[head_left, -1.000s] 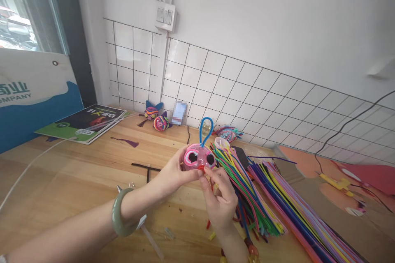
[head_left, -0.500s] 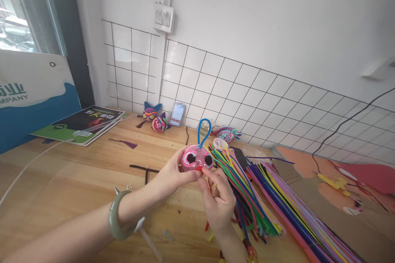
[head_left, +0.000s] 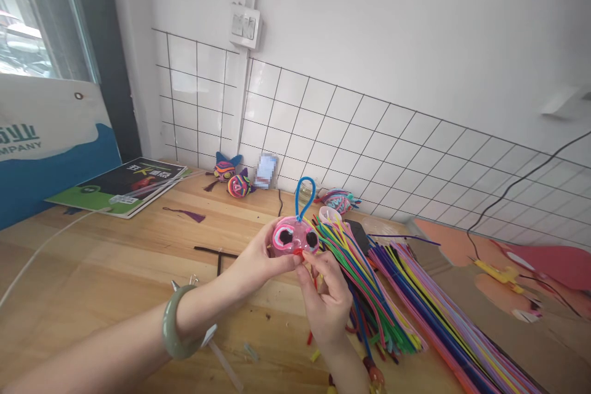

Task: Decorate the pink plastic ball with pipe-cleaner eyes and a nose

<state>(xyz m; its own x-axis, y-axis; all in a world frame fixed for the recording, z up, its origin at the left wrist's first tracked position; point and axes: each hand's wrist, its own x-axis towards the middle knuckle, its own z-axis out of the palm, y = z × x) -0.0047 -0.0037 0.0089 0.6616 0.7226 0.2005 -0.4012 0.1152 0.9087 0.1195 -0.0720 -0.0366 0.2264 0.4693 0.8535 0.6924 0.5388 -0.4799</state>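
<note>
A pink ball ornament (head_left: 296,235) with two black-centred eyes ringed in pink and white is raised above the table. From its top stands a blue pipe-cleaner loop (head_left: 305,197). My left hand (head_left: 261,257) is wrapped round the ball's left side, its thumb along the lower front. At the ball's lower front, my right hand (head_left: 327,295) pinches a small red piece (head_left: 298,253) against the surface, below and between the eyes. The fingertips cover much of that red piece, so its full shape is hidden.
Bundles of coloured pipe cleaners (head_left: 425,308) lie to the right. A yellow glue gun (head_left: 498,274) rests on cardboard farther right. Finished ornaments (head_left: 239,184) stand by the wall grid. A purple tassel (head_left: 187,214), a booklet (head_left: 124,188) and black strips (head_left: 218,255) lie left.
Hardly anything differs. Both hands keep their hold, and the right fingers still press the red piece against the ball.
</note>
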